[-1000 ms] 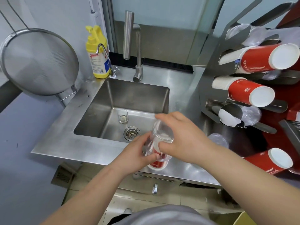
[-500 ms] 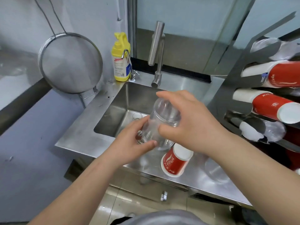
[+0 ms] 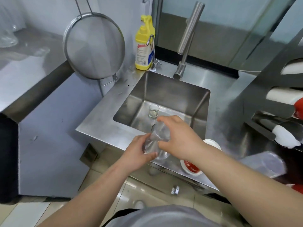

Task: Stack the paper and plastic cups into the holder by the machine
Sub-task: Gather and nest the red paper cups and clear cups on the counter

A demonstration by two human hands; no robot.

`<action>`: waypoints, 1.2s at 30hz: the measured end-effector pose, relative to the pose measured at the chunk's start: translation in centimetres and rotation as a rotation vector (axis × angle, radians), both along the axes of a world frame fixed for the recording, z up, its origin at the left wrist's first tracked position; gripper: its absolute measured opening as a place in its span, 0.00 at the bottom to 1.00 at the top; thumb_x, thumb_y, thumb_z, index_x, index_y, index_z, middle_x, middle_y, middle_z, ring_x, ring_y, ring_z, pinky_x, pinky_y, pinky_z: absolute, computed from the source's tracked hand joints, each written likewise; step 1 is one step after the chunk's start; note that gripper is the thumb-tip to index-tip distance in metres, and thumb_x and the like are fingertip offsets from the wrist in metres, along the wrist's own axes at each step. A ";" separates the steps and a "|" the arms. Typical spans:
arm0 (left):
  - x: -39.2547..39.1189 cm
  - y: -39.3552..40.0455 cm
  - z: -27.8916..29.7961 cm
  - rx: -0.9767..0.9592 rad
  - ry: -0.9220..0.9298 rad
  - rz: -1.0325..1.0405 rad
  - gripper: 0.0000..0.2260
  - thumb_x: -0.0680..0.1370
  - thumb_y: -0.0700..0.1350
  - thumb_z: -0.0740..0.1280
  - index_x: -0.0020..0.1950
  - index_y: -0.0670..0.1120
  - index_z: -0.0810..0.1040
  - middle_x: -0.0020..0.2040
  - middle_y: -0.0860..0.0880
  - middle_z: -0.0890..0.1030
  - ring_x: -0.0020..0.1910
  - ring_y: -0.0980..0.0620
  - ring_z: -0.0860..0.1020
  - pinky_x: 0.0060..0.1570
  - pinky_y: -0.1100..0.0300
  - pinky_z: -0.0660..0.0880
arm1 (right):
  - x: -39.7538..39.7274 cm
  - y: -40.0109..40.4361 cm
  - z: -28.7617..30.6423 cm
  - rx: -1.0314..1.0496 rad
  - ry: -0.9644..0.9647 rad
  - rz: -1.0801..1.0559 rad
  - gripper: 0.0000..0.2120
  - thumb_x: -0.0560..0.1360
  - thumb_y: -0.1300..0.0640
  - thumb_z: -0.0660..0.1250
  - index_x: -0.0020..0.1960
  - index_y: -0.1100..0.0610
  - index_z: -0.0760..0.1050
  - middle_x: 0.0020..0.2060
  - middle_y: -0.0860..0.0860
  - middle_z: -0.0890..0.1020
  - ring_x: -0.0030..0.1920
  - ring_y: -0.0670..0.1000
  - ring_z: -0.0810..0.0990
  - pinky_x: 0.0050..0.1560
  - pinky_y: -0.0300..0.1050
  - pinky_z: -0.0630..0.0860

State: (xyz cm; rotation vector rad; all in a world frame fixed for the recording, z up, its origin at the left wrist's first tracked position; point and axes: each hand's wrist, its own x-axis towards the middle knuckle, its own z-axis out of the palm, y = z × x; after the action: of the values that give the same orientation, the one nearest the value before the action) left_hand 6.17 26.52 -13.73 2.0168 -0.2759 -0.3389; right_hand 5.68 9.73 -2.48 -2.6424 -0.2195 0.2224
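Note:
Both hands hold a stack of clear plastic cups (image 3: 158, 141) above the sink's front rim. My left hand (image 3: 139, 153) grips its lower, wide end. My right hand (image 3: 182, 138) wraps the upper, narrow end. A red and white paper cup stack (image 3: 191, 166) lies on the counter under my right forearm. Another clear plastic cup (image 3: 267, 164) lies on its side further right. The metal cup holder (image 3: 268, 89) stands at the right edge, with white and red paper cups (image 3: 282, 95) in its slots.
A steel sink (image 3: 165, 99) with a small glass (image 3: 153, 111) inside sits straight ahead, with a tall tap (image 3: 186, 40) behind it. A yellow soap bottle (image 3: 144, 45) and a hanging mesh strainer (image 3: 94, 45) stand to the left. Tiled floor lies below the counter's edge.
The view has swung left and down, so the holder now sits at the right edge. Both hands have lowered the clear cup stack slightly, still gripping it.

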 end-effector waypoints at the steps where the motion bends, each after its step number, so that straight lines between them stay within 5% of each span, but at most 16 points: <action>1: 0.0 -0.1 -0.4 0.008 0.000 -0.002 0.26 0.70 0.44 0.75 0.62 0.64 0.72 0.55 0.62 0.72 0.57 0.63 0.74 0.49 0.77 0.70 | 0.1 0.1 -0.3 -0.005 0.007 0.001 0.34 0.66 0.53 0.70 0.71 0.47 0.64 0.65 0.51 0.70 0.64 0.50 0.70 0.58 0.37 0.65; 4: 0.1 -0.2 -1.3 0.038 0.022 0.002 0.29 0.70 0.43 0.75 0.70 0.54 0.72 0.58 0.54 0.73 0.59 0.59 0.73 0.49 0.77 0.69 | 0.1 0.4 -1.0 -0.020 0.030 -0.006 0.34 0.66 0.52 0.69 0.70 0.46 0.64 0.66 0.51 0.69 0.64 0.51 0.71 0.61 0.43 0.70; 11: 0.2 -0.1 -2.2 0.120 -0.005 -0.043 0.30 0.71 0.43 0.73 0.72 0.50 0.70 0.63 0.48 0.74 0.60 0.61 0.68 0.53 0.81 0.62 | 0.0 0.3 -1.9 -0.039 0.078 -0.030 0.35 0.67 0.52 0.69 0.72 0.44 0.62 0.67 0.50 0.68 0.65 0.52 0.71 0.62 0.46 0.70; 21: 0.2 -0.2 -2.3 0.122 0.008 -0.053 0.32 0.72 0.43 0.72 0.75 0.54 0.66 0.65 0.50 0.73 0.57 0.80 0.64 0.53 0.83 0.61 | 0.0 0.1 -2.4 -0.023 0.135 -0.012 0.37 0.68 0.52 0.69 0.74 0.45 0.58 0.68 0.51 0.66 0.66 0.52 0.69 0.63 0.48 0.70; 27: 0.5 -0.2 -1.9 0.134 -0.007 -0.067 0.32 0.73 0.44 0.71 0.75 0.55 0.66 0.65 0.51 0.72 0.60 0.63 0.69 0.57 0.74 0.65 | 0.1 0.0 -1.9 -0.058 0.160 0.001 0.38 0.68 0.49 0.69 0.74 0.44 0.56 0.70 0.49 0.62 0.66 0.52 0.70 0.62 0.46 0.71; 36: 1.2 1.5 -0.6 0.242 -0.040 -0.110 0.34 0.75 0.48 0.71 0.79 0.52 0.61 0.69 0.53 0.67 0.63 0.58 0.70 0.65 0.59 0.71 | 0.8 -0.6 0.4 -0.105 0.149 0.053 0.32 0.72 0.43 0.66 0.73 0.47 0.61 0.71 0.51 0.62 0.68 0.54 0.67 0.66 0.50 0.68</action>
State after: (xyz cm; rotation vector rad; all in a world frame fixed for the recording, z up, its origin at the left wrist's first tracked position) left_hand 7.39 28.05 -14.34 2.2537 -0.3874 -0.4179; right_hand 6.48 9.15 -2.12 -2.7099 -0.2339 0.4579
